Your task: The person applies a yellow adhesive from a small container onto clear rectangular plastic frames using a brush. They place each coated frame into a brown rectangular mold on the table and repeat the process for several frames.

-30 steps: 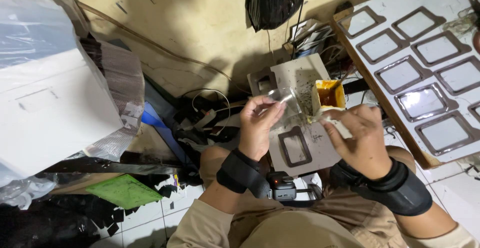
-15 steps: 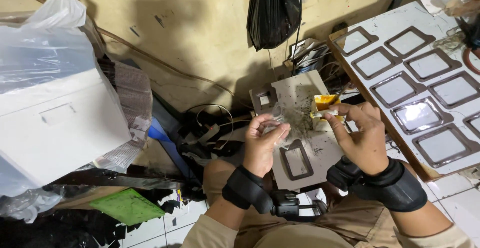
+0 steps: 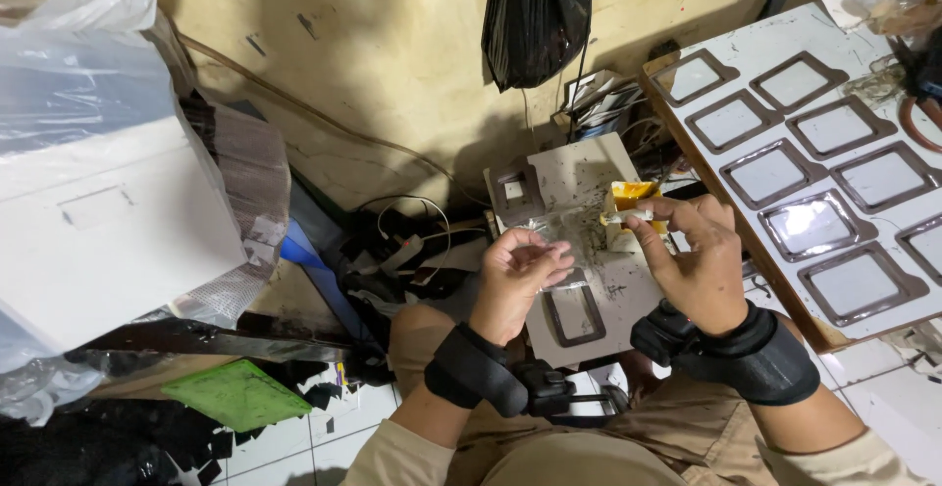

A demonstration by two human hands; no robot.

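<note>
Since a moment ago I see both hands have drawn nearer over the grey stained work board. My left hand pinches a clear plastic film piece; my right hand grips a small yellow glue pot. Brown rectangular frames lie rightward.

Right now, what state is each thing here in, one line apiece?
Left hand: fingers curled, pinching a clear film.
Right hand: fingers closed on a small white piece beside the yellow tub.
Yellow tub: open, upright on the grey board.
Grey board: flat across the lap, stained, one frame lying on it.
White panel: flat, covered with rows of brown frames.
Black bag: hanging against the wall.
</note>
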